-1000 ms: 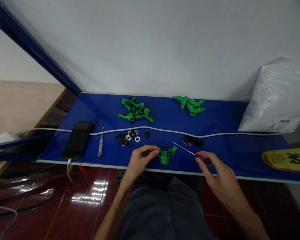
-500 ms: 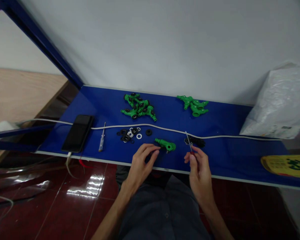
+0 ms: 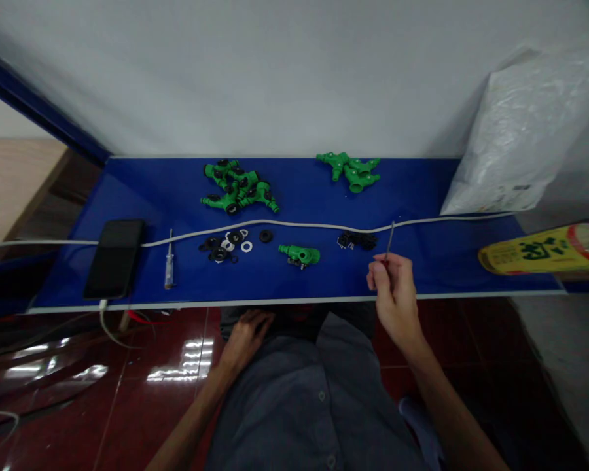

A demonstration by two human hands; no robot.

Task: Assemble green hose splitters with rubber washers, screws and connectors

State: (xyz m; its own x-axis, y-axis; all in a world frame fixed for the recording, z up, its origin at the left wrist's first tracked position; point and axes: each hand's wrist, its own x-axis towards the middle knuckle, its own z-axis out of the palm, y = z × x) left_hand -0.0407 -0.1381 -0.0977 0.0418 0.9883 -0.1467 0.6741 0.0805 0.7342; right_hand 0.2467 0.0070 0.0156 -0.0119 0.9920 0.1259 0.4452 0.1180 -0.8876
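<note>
The green fitting (image 3: 310, 256) lies left of my right hand (image 3: 396, 291), which pinches a screwdriver (image 3: 389, 241), roughly parallel to the bench's (image 3: 422, 190) front edge; my left hand (image 3: 245, 333), grip unclear, rests below that edge.

The blue tabletop (image 3: 417, 190) carries, just left of the right hand (image 3: 395, 288) and its grip, black parts (image 3: 366, 241) (small metal pieces are among them), then one green connector (image 3: 302, 255), black and white rings (image 3: 219, 253), a clear-handled screwdriver (image 3: 169, 269) and a phone (image 3: 114, 258). Ahead of the grip crosses a white cable (image 3: 294, 224); beyond it, leftward, lie plain green connectors (image 3: 360, 178) and black-knobbed ones (image 3: 248, 178), while rightward rest a white bag (image 3: 505, 144) and a yellow object (image 3: 525, 252).
</note>
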